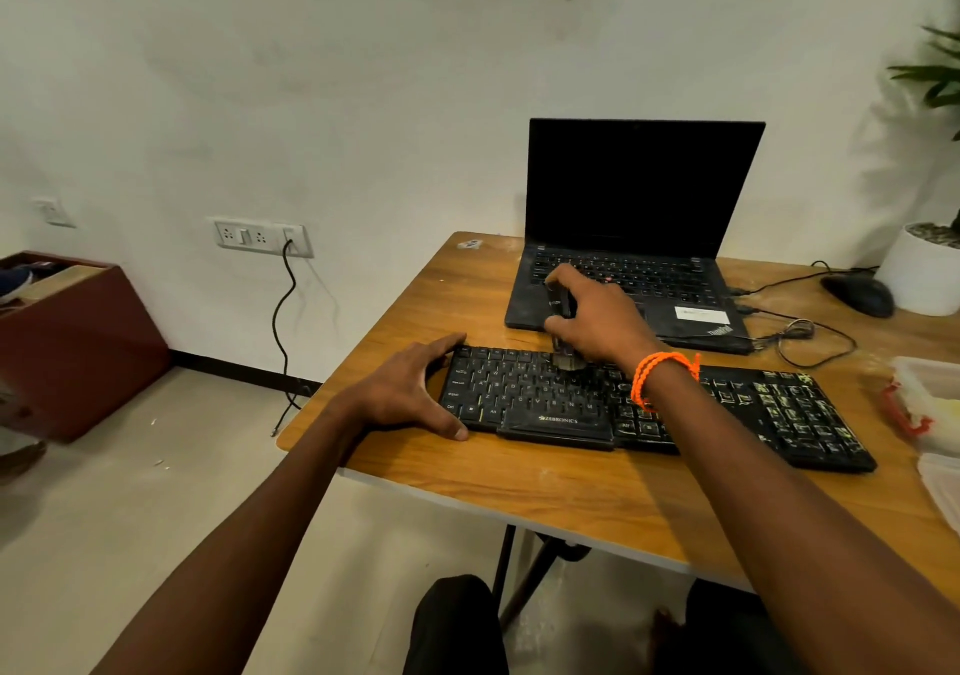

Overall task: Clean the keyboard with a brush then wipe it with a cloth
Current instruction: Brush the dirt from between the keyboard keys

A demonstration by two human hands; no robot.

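A black keyboard (727, 404) lies across the wooden table (519, 492), dusty on its right half. My right hand (597, 318) grips a dark brush (562, 321) by its handle, with the bristles down on the upper key rows left of the middle. My left hand (410, 388) rests at the keyboard's left end, thumb along the near corner and fingers along the far corner, bracing it. An orange cord bracelet circles my right wrist.
An open black laptop (634, 217) stands just behind the keyboard. A black mouse (857, 295) with cables and a white plant pot (922, 274) sit at the back right. A plastic container (930, 404) lies at the right edge. A brown box (78, 341) stands on the floor left.
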